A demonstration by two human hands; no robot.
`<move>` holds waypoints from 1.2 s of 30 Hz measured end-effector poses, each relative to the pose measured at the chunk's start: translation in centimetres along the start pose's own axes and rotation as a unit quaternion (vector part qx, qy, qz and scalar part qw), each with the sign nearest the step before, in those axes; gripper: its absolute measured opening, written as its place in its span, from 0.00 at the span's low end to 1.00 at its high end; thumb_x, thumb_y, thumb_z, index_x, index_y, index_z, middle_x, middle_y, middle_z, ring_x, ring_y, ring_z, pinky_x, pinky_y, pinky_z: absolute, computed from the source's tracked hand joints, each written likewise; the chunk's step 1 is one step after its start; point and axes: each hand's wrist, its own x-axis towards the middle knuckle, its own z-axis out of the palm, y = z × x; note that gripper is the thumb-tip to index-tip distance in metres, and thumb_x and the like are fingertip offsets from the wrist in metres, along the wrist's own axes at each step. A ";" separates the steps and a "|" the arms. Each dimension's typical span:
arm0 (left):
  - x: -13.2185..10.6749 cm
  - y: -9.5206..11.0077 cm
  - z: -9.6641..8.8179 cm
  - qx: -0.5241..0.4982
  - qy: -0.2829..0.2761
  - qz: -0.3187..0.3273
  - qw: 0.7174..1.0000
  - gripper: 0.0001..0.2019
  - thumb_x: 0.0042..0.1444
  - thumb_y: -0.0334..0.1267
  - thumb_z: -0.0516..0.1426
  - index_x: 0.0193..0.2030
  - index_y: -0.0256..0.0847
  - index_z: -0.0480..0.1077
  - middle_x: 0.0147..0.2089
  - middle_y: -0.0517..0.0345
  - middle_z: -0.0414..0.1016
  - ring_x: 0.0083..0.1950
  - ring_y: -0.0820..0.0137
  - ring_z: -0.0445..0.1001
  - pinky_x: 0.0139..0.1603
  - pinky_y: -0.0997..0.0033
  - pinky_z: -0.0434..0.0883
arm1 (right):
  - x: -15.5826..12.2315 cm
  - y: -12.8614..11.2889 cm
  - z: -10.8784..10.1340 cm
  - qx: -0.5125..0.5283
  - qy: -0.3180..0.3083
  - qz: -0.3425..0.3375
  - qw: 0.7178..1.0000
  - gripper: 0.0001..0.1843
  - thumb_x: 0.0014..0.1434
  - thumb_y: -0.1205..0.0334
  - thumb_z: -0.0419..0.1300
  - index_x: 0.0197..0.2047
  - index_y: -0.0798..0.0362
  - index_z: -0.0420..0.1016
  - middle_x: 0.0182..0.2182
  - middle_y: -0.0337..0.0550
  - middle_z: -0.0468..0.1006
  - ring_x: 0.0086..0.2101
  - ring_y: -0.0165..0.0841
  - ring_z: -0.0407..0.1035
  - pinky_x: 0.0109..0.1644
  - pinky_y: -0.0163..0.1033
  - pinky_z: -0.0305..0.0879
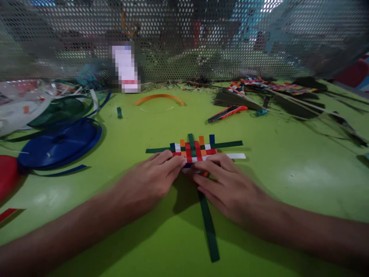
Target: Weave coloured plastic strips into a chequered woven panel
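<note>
A small woven patch of coloured strips (red, white, orange, green, blue) lies flat on the green table. A long dark green strip runs from it toward me. My left hand lies on the patch's near left edge, fingers stretched together and pressing down. My right hand rests on the near right edge, its fingertips pinching or pressing the strips beside a white strip. Both hands hide the patch's near rows.
A blue ribbon roll and part of a red roll lie at left. An orange curved strip and a red and black cutter lie farther back. Dark strips and woven pieces sit at back right before a perforated metal screen.
</note>
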 end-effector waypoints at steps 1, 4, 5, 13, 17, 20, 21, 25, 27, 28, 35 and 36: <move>-0.1 0.0 0.1 0.002 0.002 -0.002 1.000 0.18 0.66 0.26 0.44 0.55 0.28 0.69 0.54 0.41 0.73 0.53 0.57 0.71 0.55 0.57 0.72 | -0.1 -0.1 -0.1 -0.007 0.000 -0.001 1.000 0.13 0.67 0.71 0.55 0.51 0.60 0.78 0.48 0.53 0.80 0.48 0.44 0.69 0.56 0.54 0.72; -0.1 0.0 0.5 0.006 0.007 -0.013 1.000 0.17 0.65 0.24 0.46 0.55 0.26 0.69 0.54 0.40 0.74 0.51 0.57 0.71 0.54 0.56 0.73 | -0.2 -0.1 -0.5 -0.001 -0.007 -0.005 1.000 0.15 0.66 0.71 0.55 0.53 0.60 0.77 0.48 0.53 0.79 0.50 0.45 0.69 0.57 0.55 0.72; -0.1 0.0 0.5 0.005 0.012 -0.015 1.000 0.17 0.65 0.24 0.47 0.56 0.25 0.69 0.54 0.40 0.74 0.50 0.57 0.72 0.53 0.55 0.73 | -0.2 0.1 -0.7 0.013 -0.010 -0.003 1.000 0.15 0.67 0.70 0.55 0.54 0.60 0.77 0.48 0.54 0.79 0.50 0.45 0.70 0.57 0.55 0.72; 0.8 -1.0 -1.2 -0.003 0.016 0.000 1.000 0.14 0.65 0.25 0.50 0.53 0.30 0.71 0.51 0.42 0.76 0.48 0.57 0.75 0.48 0.54 0.77 | 0.7 4.3 -2.1 0.118 0.009 0.072 0.990 0.12 0.66 0.71 0.55 0.47 0.55 0.80 0.41 0.51 0.82 0.43 0.39 0.75 0.48 0.46 0.74; 1.7 0.5 -2.3 0.026 0.017 -0.002 1.000 0.13 0.64 0.24 0.52 0.52 0.31 0.73 0.50 0.44 0.77 0.52 0.54 0.74 0.51 0.50 0.76 | 1.2 5.1 -1.9 0.179 -0.061 0.093 0.978 0.13 0.63 0.74 0.57 0.46 0.56 0.80 0.41 0.50 0.82 0.41 0.37 0.75 0.46 0.42 0.72; 2.2 2.6 -2.1 0.027 0.037 -0.011 0.999 0.12 0.65 0.26 0.52 0.51 0.28 0.72 0.47 0.43 0.76 0.50 0.54 0.75 0.51 0.49 0.77 | 1.3 4.6 -1.9 0.216 -0.079 0.095 0.968 0.14 0.61 0.75 0.57 0.46 0.55 0.80 0.39 0.48 0.81 0.39 0.35 0.74 0.44 0.40 0.70; 2.3 3.2 -1.9 0.024 0.038 -0.023 0.999 0.12 0.64 0.26 0.52 0.50 0.28 0.73 0.46 0.43 0.76 0.50 0.54 0.75 0.50 0.49 0.77 | 1.3 4.4 -1.9 0.220 -0.082 0.090 0.968 0.14 0.61 0.75 0.57 0.46 0.55 0.79 0.40 0.48 0.81 0.40 0.35 0.74 0.45 0.39 0.70; 2.5 4.5 -0.7 0.008 0.035 -0.047 0.998 0.11 0.63 0.26 0.51 0.45 0.28 0.74 0.46 0.43 0.75 0.48 0.54 0.74 0.49 0.50 0.77 | 1.1 4.2 -1.9 0.147 -0.092 0.035 0.984 0.14 0.60 0.75 0.57 0.47 0.56 0.78 0.43 0.52 0.80 0.44 0.41 0.71 0.51 0.47 0.67; 2.5 4.6 -0.4 -0.002 0.043 -0.051 0.998 0.10 0.63 0.26 0.51 0.43 0.28 0.74 0.46 0.43 0.75 0.49 0.55 0.74 0.50 0.50 0.77 | 1.0 4.5 -1.9 0.114 -0.091 0.013 0.989 0.14 0.61 0.74 0.58 0.48 0.57 0.77 0.42 0.53 0.79 0.44 0.41 0.69 0.51 0.48 0.67; 2.5 4.6 -0.2 -0.005 0.050 -0.051 0.997 0.11 0.63 0.26 0.51 0.43 0.29 0.74 0.46 0.43 0.75 0.49 0.55 0.74 0.51 0.50 0.76 | 0.9 4.7 -1.9 0.114 -0.087 0.005 0.990 0.13 0.62 0.73 0.57 0.48 0.58 0.77 0.42 0.53 0.79 0.43 0.41 0.69 0.50 0.48 0.67; 2.4 4.2 -0.3 -0.025 0.063 -0.052 0.996 0.11 0.64 0.27 0.51 0.40 0.31 0.75 0.48 0.44 0.75 0.51 0.55 0.73 0.52 0.51 0.75 | 0.7 5.1 -1.8 0.099 -0.059 0.031 0.993 0.08 0.63 0.70 0.58 0.42 0.57 0.79 0.37 0.49 0.79 0.41 0.40 0.67 0.49 0.47 0.67; 2.3 4.2 -0.3 -0.031 0.062 -0.056 0.996 0.11 0.65 0.27 0.51 0.40 0.31 0.76 0.49 0.44 0.75 0.51 0.55 0.73 0.52 0.51 0.75 | 0.7 5.1 -1.8 0.093 -0.063 0.030 0.993 0.08 0.63 0.70 0.58 0.43 0.57 0.79 0.38 0.49 0.79 0.41 0.40 0.67 0.48 0.47 0.66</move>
